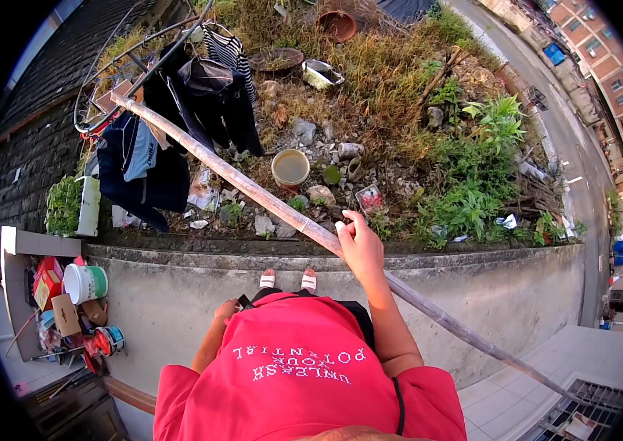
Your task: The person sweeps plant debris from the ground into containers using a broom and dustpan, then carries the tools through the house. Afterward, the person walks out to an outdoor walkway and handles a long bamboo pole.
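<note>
A long bamboo pole (pixel 253 192) runs diagonally from the metal rack at the upper left to the lower right. My right hand (pixel 361 246) lies across its middle, fingers loosely bent and apart beyond it, with nothing visible in them. Whether the palm touches the pole is hidden. Beside my waist, my left hand (pixel 225 312) is closed around a small black object (pixel 244 301), mostly hidden. Dark clothes (pixel 212 92) and a blue-and-navy garment (pixel 139 151) hang near the pole's far end.
A low concrete ledge (pixel 473 275) crosses in front of my feet (pixel 308 280). Beyond are weeds, rubble and a water-filled bucket (pixel 290 168). At left, a white-and-green bucket (pixel 85 284) stands among boxes. A metal grille (pixel 591 411) lies at lower right.
</note>
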A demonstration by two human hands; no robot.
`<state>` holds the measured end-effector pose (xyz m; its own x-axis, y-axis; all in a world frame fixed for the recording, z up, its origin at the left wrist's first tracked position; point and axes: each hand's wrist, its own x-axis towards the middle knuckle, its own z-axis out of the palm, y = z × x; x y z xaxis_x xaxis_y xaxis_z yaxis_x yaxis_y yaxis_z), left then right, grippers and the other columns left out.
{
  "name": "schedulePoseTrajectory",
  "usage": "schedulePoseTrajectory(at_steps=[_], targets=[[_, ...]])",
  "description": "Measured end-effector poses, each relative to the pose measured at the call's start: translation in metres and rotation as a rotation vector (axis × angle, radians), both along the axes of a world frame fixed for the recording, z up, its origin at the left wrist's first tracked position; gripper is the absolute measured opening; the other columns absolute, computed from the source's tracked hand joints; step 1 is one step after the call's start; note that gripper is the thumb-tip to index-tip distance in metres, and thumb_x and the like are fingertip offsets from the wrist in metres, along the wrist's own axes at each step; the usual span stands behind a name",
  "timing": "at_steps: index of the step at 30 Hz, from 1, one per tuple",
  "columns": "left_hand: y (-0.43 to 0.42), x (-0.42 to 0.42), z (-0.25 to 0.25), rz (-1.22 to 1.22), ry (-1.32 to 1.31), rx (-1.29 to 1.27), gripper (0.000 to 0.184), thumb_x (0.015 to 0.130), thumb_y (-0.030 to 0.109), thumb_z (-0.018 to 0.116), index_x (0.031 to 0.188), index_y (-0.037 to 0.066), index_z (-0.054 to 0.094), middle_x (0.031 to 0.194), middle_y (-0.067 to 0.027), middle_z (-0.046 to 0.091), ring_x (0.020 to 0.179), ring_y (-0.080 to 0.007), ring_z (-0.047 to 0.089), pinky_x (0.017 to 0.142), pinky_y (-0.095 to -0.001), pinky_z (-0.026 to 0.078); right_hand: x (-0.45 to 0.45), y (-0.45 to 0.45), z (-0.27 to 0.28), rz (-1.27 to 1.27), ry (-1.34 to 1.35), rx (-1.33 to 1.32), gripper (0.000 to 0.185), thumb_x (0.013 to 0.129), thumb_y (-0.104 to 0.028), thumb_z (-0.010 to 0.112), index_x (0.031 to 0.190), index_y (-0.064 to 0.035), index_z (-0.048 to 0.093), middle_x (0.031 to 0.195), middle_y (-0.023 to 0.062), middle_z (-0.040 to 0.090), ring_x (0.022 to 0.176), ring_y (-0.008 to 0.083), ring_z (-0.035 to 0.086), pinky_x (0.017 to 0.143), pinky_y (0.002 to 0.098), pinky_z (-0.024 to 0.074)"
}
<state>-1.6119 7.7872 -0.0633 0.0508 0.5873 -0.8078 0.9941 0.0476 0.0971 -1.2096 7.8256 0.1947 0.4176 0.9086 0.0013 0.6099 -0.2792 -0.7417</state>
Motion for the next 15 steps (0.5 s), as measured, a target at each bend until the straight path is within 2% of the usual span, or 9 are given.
schedulePoseTrajectory(at_steps=[4,8,15], targets=[[0.004,0.007,0.015,-0.012,0.003,0.001,0.026,0.081,0.018,0.054,0.107,0.014,0.058,0.105,-0.0095,0.062,0.098,-0.0276,0.060,0.078,-0.0396,0.049,-0.001,0.000,0.002,0.010,0.004,0.022,0.031,0.084,-0.025,0.060,0.109,-0.0080,0.056,0.075,0.0081,0.062,0.073,0.0277,0.060,0.067,0.0393,0.0466],[0.004,0.008,0.010,-0.026,-0.017,0.043,0.026,0.081,0.019,0.056,0.106,0.014,0.057,0.107,-0.0116,0.061,0.099,-0.0299,0.059,0.079,-0.0418,0.049,-0.001,0.001,0.004,0.020,-0.053,-0.004,0.031,0.084,-0.025,0.059,0.110,-0.0086,0.056,0.078,0.0077,0.063,0.080,0.0279,0.059,0.074,0.0399,0.0454],[0.000,0.012,0.013,-0.034,-0.059,0.111,0.026,0.080,0.017,0.055,0.105,0.013,0.057,0.107,-0.0131,0.061,0.099,-0.0312,0.059,0.079,-0.0427,0.049,-0.001,-0.001,0.005,-0.010,-0.030,0.037,0.032,0.084,-0.025,0.058,0.111,-0.0081,0.056,0.082,0.0093,0.063,0.085,0.0286,0.058,0.077,0.0404,0.0444]])
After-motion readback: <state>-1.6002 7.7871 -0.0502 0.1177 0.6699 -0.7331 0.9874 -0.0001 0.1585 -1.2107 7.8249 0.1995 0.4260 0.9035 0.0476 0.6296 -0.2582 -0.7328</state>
